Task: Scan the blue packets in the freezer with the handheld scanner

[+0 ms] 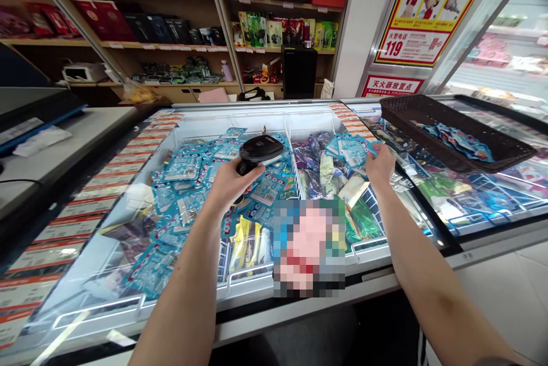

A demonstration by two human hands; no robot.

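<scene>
My left hand (233, 183) grips a black handheld barcode scanner (261, 152) above a heap of blue foil packets (182, 183) in the left compartment of a chest freezer (240, 106). My right hand (380, 167) pinches a fanned bunch of similar blue packets (351, 152) above the right compartment. Mixed purple, white and green packs (325, 169) lie beneath it. A wire divider (291, 169) separates both compartments. A dark brown woven basket (458, 132) holding more blue packets sits to the right of my right hand, apart from it.
A blurred patch (308, 249) covers the freezer's near side. A grey counter (55, 149) stands at left. Wooden shelves (120, 43) of boxed goods rise behind the freezer. A yellow-and-red poster (432, 9) hangs at upper right beside a glass-door cooler (500, 40).
</scene>
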